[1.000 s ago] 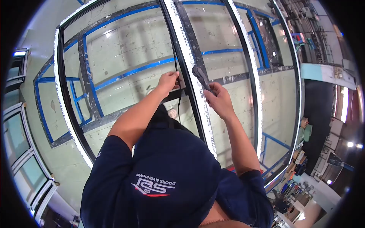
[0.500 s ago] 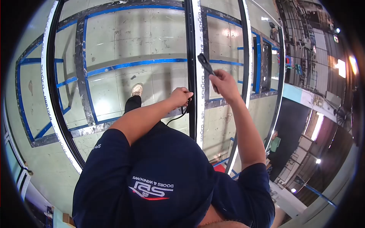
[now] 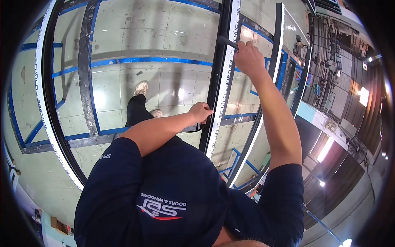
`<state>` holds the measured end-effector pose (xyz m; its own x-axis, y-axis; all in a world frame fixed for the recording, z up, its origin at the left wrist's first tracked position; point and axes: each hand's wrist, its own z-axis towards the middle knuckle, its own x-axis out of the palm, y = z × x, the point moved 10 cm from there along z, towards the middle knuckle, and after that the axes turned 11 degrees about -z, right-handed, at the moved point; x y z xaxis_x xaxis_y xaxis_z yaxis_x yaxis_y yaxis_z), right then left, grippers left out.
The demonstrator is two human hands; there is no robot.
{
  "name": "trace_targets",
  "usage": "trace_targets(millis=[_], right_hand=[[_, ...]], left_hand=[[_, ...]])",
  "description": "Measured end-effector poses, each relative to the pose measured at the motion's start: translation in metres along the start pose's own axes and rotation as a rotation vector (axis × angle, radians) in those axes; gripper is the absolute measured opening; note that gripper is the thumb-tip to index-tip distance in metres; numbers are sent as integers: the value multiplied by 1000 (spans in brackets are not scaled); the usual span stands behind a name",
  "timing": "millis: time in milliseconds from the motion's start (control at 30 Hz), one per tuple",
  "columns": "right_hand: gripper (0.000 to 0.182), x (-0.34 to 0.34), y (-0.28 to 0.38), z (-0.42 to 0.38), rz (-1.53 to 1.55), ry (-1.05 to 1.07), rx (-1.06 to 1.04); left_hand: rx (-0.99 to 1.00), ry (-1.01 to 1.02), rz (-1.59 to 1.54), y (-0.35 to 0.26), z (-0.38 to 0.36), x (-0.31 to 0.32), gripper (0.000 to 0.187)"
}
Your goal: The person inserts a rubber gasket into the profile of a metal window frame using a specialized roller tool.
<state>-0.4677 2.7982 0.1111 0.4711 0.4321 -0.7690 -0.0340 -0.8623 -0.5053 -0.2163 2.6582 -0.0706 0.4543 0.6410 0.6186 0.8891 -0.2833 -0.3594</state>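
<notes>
My right hand (image 3: 249, 57) is closed around the handle of a dark hand tool (image 3: 227, 41). The tool's rounded head is over the black edge of a long frame profile (image 3: 217, 78) with white printed film; whether it touches cannot be told. Lower down, my left hand (image 3: 201, 113) has its fingertips pinched together at the same black edge. A thin black strip (image 3: 194, 130) hangs below those fingers and looks held in them, though the pinch itself is partly hidden.
A second film-covered profile (image 3: 46, 119) runs along the left, and another (image 3: 276, 45) stands to the right. Beneath them is a stand with blue edges (image 3: 152, 60). My shoe (image 3: 141, 88) is on the tiled floor. Racks and a fan (image 3: 356, 149) are at the far right.
My right hand has moved up and away from my body, bringing the tool's head over the black edge. My left hand has shifted slightly down. The view has tilted.
</notes>
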Motion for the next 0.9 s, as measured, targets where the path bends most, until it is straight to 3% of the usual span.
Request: trace_targets(millis=[100,333,400,900], right_hand=[[29,8,5,9,-8,154,-25],[37,-10,28,23,-105,125,-101],[27,-15,33,26,-142,107,-115],[20,-18,62,0,-205,109,-270]], left_hand=[[25,2,-38,0,-2,0,22],[94,12,-57,-7,-13,-1,23],[96,17,-61,-8,-15,0,23],[208,37,-23,-19,-22,5,25]])
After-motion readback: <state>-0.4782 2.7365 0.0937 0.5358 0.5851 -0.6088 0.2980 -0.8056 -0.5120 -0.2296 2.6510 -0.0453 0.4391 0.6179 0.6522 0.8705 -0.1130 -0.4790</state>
